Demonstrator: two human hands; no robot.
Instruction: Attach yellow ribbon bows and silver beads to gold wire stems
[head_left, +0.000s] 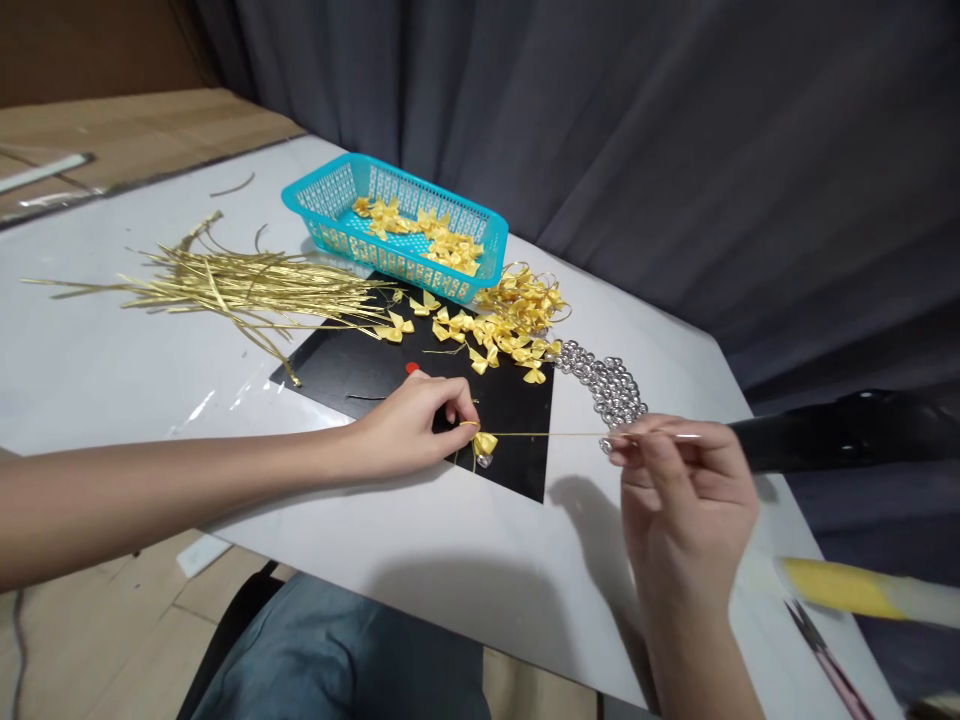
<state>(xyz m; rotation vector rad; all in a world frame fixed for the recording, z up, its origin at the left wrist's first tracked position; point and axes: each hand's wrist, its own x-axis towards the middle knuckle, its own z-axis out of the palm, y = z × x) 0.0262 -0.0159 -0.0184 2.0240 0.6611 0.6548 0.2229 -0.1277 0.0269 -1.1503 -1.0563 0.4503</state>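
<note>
My left hand (420, 425) is closed in a pinch at the black mat, fingertips on a loop of gold cord by a yellow ribbon bow (486, 442). A small silver bead (484, 461) sits right under this bow. From there a thin gold thread (544, 435) runs taut to the right. My right hand (686, 500) pinches the thread's other end above the white table; a slim, pale, shiny tip, perhaps a needle, shows along its fingers. More yellow bows (487, 335) lie loose on the black mat (517, 470), beyond my left hand.
A turquoise basket (307, 212) holding yellow bows stands at the back. Gold cords (262, 285) lie in a bundle to the left. Silver beads (611, 385) are heaped right of the mat. Tweezers (825, 655) and a yellow-and-clear strip (847, 588) lie at the right edge of the table.
</note>
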